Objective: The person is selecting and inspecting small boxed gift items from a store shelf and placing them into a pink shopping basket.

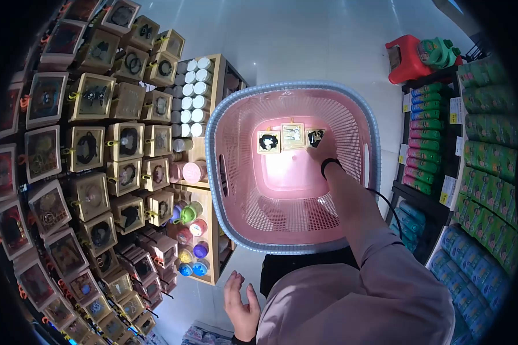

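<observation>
My right hand [323,153] reaches down into a deep pink basket [293,248] with a pale blue rim. Its fingers are at a small clear-fronted box [315,137] with a dark item inside, and they cover the box's lower edge. Just left of that box lie a second box [293,136] with pale contents and a third box [269,142] holding something black and white, all in a row on the basket floor. My left hand [241,306] is outside the basket, near my body, fingers apart and holding nothing.
On the left, hanging boxes [87,148] of accessories fill a rack. A wooden shelf [210,230] beside the basket carries white-lidded jars [200,88] and colourful containers. Bottles [425,133] and green packs [492,190] stand at right, with a red jug [407,60] behind.
</observation>
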Available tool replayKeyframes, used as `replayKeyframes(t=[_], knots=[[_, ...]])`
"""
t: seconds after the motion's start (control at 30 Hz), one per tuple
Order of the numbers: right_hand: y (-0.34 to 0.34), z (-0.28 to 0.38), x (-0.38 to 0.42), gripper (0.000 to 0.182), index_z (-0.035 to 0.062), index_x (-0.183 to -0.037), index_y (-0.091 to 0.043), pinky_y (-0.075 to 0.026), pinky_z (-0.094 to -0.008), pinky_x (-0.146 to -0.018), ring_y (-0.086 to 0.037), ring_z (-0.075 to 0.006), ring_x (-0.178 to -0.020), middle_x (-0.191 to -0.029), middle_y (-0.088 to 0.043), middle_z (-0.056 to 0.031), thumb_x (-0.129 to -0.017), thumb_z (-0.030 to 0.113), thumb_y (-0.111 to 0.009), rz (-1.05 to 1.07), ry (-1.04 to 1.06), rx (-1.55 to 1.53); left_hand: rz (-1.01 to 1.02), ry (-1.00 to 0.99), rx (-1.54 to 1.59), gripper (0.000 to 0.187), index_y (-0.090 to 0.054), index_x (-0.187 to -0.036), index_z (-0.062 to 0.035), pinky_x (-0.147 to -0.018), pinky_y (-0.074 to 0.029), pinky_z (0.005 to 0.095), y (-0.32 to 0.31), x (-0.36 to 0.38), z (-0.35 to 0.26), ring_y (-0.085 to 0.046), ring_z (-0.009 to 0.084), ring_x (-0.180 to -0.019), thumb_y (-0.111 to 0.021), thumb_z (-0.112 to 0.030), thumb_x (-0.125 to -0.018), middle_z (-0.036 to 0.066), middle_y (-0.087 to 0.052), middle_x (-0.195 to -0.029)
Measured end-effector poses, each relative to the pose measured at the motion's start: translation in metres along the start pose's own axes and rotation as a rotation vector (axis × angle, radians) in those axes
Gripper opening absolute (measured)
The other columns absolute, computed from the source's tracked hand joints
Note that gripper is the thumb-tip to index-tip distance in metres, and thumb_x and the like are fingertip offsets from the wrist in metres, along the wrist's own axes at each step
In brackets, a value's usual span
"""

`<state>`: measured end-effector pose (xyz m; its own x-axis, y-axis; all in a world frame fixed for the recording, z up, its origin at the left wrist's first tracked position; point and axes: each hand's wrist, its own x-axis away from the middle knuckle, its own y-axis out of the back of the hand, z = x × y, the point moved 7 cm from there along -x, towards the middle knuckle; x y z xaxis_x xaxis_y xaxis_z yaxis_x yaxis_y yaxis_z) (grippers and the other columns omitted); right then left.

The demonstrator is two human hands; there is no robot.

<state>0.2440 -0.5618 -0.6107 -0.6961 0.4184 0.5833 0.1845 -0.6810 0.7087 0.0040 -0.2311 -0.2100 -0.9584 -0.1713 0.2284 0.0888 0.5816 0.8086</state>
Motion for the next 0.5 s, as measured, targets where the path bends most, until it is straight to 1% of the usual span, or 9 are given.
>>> replayKeyframes(t=[0.07, 0.1, 0.2, 0.23, 0.33, 0.43, 0.5], knots=[[-0.007, 0.005, -0.002, 0.097, 0.0098, -0.158, -0.023, -0.042, -0.0508, -0.114, -0.035, -0.0421, -0.145, -0.154, -0.033, -0.0248, -0.080, 0.032, -0.077, -0.028, 0.002, 0.077, 0.005, 0.080, -0.022, 0.035, -0.058, -0.130, 0.0047, -0.089, -0.056, 0.0380, -0.003, 0.006, -0.003, -0.069, 0.0301, -0.103, -0.061, 0.002, -0.095, 0.021, -0.062, -0.129], [-0.015, 0.006, -0.007, 0.104, 0.0105, -0.161, -0.017, -0.040, -0.0510, -0.116, -0.031, -0.0419, -0.148, -0.158, -0.028, -0.0241, -0.079, 0.032, -0.077, -0.055, 0.027, 0.128, 0.009, 0.119, -0.021, 0.035, -0.058, -0.129, 0.0047, -0.088, -0.056, 0.0380, -0.005, 0.009, -0.007, -0.069, 0.0300, -0.102, -0.061, 0.002, -0.095, 0.021, -0.062, -0.129], [-0.023, 0.006, -0.013, 0.106, -0.0010, -0.158, -0.022, -0.032, -0.0449, -0.122, -0.031, -0.0425, -0.148, -0.158, -0.029, -0.0277, -0.077, 0.033, -0.081, -0.137, 0.075, 0.115, 0.008, 0.190, -0.016, 0.032, -0.060, -0.127, 0.0044, -0.087, -0.056, 0.0378, -0.014, 0.015, -0.007, -0.070, 0.0299, -0.101, -0.061, 0.002, -0.095, 0.021, -0.063, -0.128], [-0.022, 0.006, -0.014, 0.108, -0.0032, -0.158, -0.021, -0.031, -0.0441, -0.123, -0.030, -0.0421, -0.148, -0.158, -0.028, -0.0292, -0.077, 0.037, -0.082, -0.117, 0.086, 0.150, 0.011, 0.207, -0.021, 0.032, -0.060, -0.127, 0.0043, -0.087, -0.056, 0.0378, -0.017, 0.016, -0.008, -0.070, 0.0299, -0.101, -0.061, 0.002, -0.095, 0.021, -0.063, -0.128], [-0.021, 0.011, -0.019, 0.109, -0.0055, -0.156, -0.023, -0.032, -0.0434, -0.122, -0.033, -0.0419, -0.147, -0.156, -0.031, -0.0305, -0.075, 0.036, -0.083, -0.190, 0.123, 0.176, 0.017, 0.237, 0.001, 0.030, -0.061, -0.125, 0.0043, -0.087, -0.057, 0.0380, -0.025, 0.013, -0.009, -0.070, 0.0298, -0.102, -0.062, 0.002, -0.095, 0.021, -0.063, -0.128], [-0.018, 0.010, -0.019, 0.107, -0.0061, -0.156, -0.023, -0.035, -0.0433, -0.120, -0.039, -0.0422, -0.143, -0.152, -0.036, -0.0317, -0.076, 0.034, -0.081, -0.149, 0.105, 0.096, 0.048, 0.251, -0.002, 0.027, -0.062, -0.122, 0.0046, -0.087, -0.057, 0.0381, -0.027, 0.015, -0.010, -0.070, 0.0299, -0.101, -0.062, 0.001, -0.095, 0.021, -0.063, -0.128], [-0.018, 0.008, -0.018, 0.104, -0.0014, -0.157, -0.023, -0.040, -0.0430, -0.117, -0.042, -0.0413, -0.141, -0.151, -0.039, -0.0287, -0.077, 0.032, -0.079, -0.146, 0.082, 0.090, 0.051, 0.244, -0.001, 0.025, -0.063, -0.121, 0.0049, -0.088, -0.057, 0.0383, -0.026, 0.014, -0.010, -0.070, 0.0301, -0.102, -0.062, 0.000, -0.096, 0.021, -0.063, -0.128]])
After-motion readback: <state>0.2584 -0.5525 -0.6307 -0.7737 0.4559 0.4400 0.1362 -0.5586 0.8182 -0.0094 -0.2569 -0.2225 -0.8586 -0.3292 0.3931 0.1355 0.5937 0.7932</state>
